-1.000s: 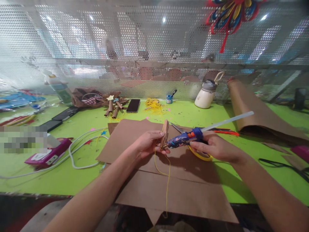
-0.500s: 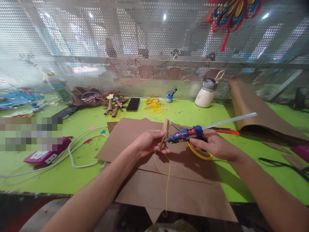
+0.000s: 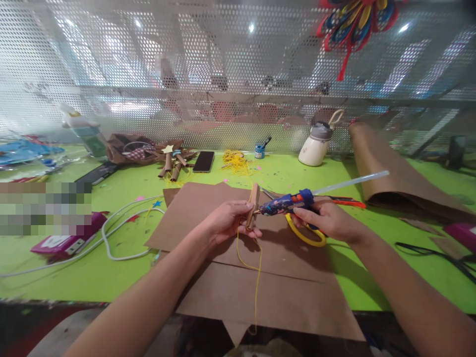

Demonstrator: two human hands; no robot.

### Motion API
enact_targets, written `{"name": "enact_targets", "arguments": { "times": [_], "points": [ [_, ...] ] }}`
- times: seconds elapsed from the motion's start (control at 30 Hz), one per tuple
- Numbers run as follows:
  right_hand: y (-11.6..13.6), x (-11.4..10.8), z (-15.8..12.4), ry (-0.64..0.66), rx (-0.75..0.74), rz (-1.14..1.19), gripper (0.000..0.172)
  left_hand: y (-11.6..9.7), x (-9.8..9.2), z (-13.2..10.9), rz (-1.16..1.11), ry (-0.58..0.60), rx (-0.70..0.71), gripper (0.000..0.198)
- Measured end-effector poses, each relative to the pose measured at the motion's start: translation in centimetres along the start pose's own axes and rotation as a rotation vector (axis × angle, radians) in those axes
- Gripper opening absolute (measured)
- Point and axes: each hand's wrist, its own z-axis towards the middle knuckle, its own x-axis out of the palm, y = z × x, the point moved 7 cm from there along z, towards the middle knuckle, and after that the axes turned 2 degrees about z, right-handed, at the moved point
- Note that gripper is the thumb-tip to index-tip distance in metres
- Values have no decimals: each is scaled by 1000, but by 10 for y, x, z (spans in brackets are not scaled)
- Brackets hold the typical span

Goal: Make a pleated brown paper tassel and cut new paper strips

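Brown paper roll [image 3: 255, 198] | pinched in left hand [image 3: 227, 219], upper end projecting | right hand [image 3: 330, 219] gripping glue gun [image 3: 283, 204]

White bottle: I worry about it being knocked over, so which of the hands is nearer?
Right. The right hand, holding the glue gun, is on the near side of the white bottle, roughly in line with it; the left hand is farther off, to the left.

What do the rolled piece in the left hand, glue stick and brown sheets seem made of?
Rolled piece: likely paper, matte brown, tubular. Glue stick: probably plastic, smooth and translucent. Brown sheets: paper or thin card, matte, with thin edges.
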Motion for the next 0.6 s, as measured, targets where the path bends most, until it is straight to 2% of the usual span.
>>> {"name": "enact_targets", "arguments": {
  "times": [0.1, 0.33, 0.5, 0.6],
  "points": [
    [1, -5, -1, -18, 10, -47, 38, 1, 0, -2, -8, -16, -16, 12],
    [-3, -33, -5, -194, 12, -189, 38, -2, -6, -2, 7, -94, 45, 14],
    [-30, -60, 3, -385, 108, -445, 36, -5, -8, -2, 32, -149, 84, 16],
    [-57, -71, 9, -356, 152, -640, 34, -9, -6, -4, 50, -152, 123, 19]
  ]
}}
